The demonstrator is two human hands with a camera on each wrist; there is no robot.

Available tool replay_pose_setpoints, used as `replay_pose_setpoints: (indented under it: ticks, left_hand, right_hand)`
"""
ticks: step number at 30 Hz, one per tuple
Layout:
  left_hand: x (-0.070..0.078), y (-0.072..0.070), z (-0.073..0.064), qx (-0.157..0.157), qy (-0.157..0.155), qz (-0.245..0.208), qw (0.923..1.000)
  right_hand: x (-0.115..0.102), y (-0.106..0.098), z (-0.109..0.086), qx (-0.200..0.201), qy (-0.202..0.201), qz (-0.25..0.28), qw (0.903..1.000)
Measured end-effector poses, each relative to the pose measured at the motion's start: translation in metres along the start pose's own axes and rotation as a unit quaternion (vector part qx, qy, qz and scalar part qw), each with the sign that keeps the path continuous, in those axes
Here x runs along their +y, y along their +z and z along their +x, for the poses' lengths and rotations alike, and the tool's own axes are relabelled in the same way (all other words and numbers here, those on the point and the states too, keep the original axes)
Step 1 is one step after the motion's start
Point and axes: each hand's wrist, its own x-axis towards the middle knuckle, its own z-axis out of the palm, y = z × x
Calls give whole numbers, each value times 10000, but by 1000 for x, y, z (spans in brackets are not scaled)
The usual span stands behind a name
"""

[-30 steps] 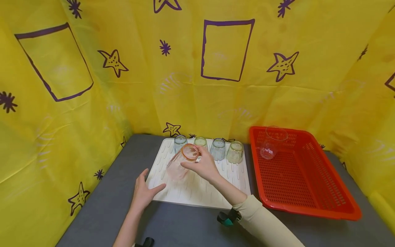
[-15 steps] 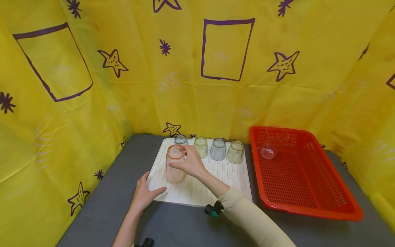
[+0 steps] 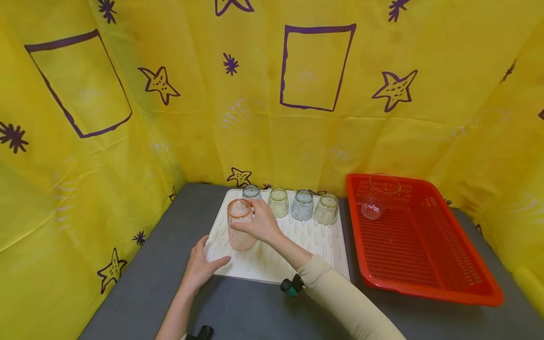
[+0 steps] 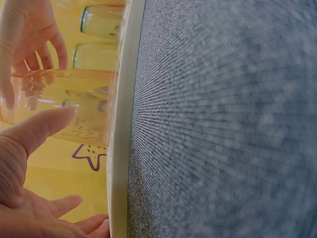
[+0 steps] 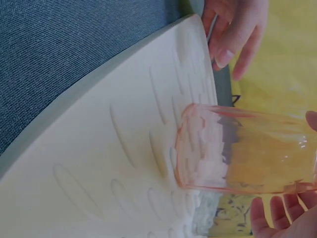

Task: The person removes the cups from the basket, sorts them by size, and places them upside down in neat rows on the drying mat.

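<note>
A tall, clear pinkish-orange drinking glass (image 3: 241,238) stands on the white ridged drying mat (image 3: 272,264), toward its left side. My right hand (image 3: 261,222) holds it near its upper end, thumb in front and fingers around the far side. In the right wrist view the lower end of the glass (image 5: 247,148) meets the mat surface. My left hand (image 3: 200,265) is at the mat's left front edge, thumb and fingers spread apart, holding nothing. The left wrist view shows its thumb (image 4: 47,129) overlapping the glass.
Along the mat's back edge several shorter glasses stand in a row: a blue one (image 3: 251,191), a green one (image 3: 278,204), another blue one (image 3: 302,207) and a yellowish one (image 3: 327,210). A red plastic basket (image 3: 425,295) to the right contains a clear glass (image 3: 374,208). Yellow cloth (image 3: 204,141) surrounds the grey table.
My right hand has moved left with the orange-rimmed glass, bringing it from tilted to standing on the mat. My left hand has stayed nearly in place.
</note>
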Motion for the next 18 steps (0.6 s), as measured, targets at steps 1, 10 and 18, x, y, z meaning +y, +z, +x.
replay_pose_setpoints:
  ticks: [1, 10, 18]
  left_hand:
    - [0, 0, 0, 3, -7, 18, 10000]
    - [2, 0, 0, -66, -92, 118, 9999]
    - [4, 0, 0, -103, -124, 92, 9998]
  right_hand:
    - [0, 0, 0, -31, 17, -6, 10000]
    - [0, -2, 1, -265, 207, -65, 9994]
    - [1, -11, -3, -435, 248, 188, 9986]
